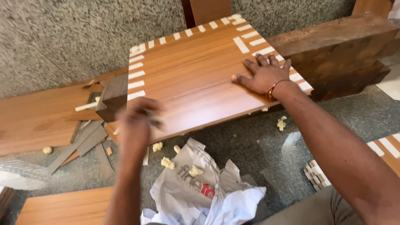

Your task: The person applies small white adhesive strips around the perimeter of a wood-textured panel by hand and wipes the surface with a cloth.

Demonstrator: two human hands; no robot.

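1. The right hand (263, 75) lies flat, palm down and fingers spread, on the wooden panel (196, 79), near the panel's edge at 3 o'clock. A bangle (273, 88) sits on that wrist.
2. The left hand (137, 123) is blurred over the panel's corner at 7 o'clock. Its grip looks curled about something small and dark, perhaps a tool, but I cannot tell whether it truly holds it.
3. The panel rests tilted, its far side at 2 o'clock propped on a dark timber beam (337, 46). Strips of pale masking tape (136, 75) line its borders at 9, 12 and 3 o'clock.
4. A dark wooden block (111, 98) lies just beside the panel at 9 o'clock, close to the left hand.
5. On the stone floor (266, 146) at 6 o'clock lies a crumpled white plastic bag (200, 196), with yellowish crumbs (167, 163) scattered about it.
6. Offcuts and flat boards (37, 116) lie at 8 o'clock.
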